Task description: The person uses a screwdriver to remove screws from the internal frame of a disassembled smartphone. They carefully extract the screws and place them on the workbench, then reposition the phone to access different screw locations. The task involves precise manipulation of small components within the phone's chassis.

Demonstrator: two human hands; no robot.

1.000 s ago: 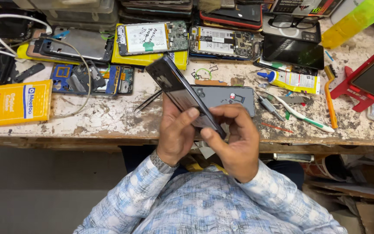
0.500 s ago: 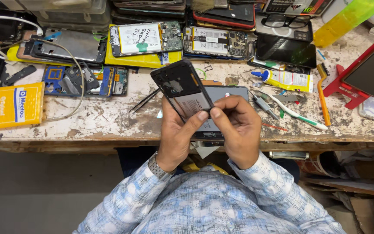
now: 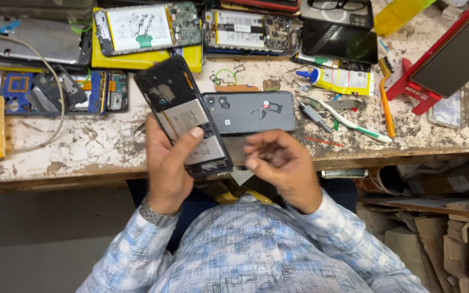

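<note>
Long-sleeved shirt in pale blue and white check, cuffs reaching the wrists. Metal watch band on the left wrist. 2 bare hands, left hand, right hand.

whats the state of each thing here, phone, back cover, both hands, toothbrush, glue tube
opened phone: back off, insides showing, tilted, held above the bench
back cover: detached, lying flat on the bench
left hand: gripping the opened phone, thumb on it
right hand: curled, fingertips beside the phone's lower edge
toothbrush: lying flat
glue tube: capped, lying down
</note>
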